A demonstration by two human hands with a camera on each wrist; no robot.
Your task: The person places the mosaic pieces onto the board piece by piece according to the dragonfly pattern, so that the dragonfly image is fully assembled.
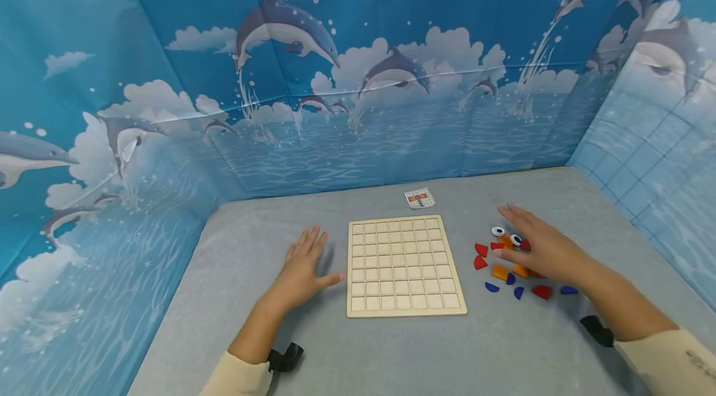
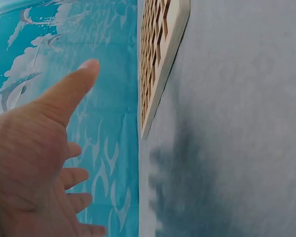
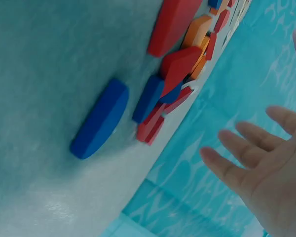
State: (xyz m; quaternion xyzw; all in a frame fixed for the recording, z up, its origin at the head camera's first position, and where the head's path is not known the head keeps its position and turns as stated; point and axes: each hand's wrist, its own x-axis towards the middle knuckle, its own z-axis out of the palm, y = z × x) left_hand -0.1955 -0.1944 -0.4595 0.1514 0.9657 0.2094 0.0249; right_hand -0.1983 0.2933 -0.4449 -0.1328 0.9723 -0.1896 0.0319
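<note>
A wooden grid board [image 1: 404, 267] with square recesses lies on the grey surface. Left of it, the left hand [image 1: 302, 275] is spread with nothing in it, its thumb close to the board's left edge; the left wrist view shows this hand [image 2: 44, 143] beside the board [image 2: 163, 64]. On the right, the right hand [image 1: 545, 250] hovers over a loose pile of red, blue and orange pieces, covering some of them, fingers extended. In the right wrist view that hand [image 3: 266, 158] holds nothing, apart from a blue piece [image 3: 101, 119] and a red piece [image 3: 175, 24].
A small card [image 1: 419, 198] with a printed pattern lies behind the board. Two white eye-like discs, one of them the left disc [image 1: 498, 231], sit among the pieces. A blue dolphin-print cloth [image 1: 358, 135] stands behind and at both sides of the grey surface [image 1: 391, 352].
</note>
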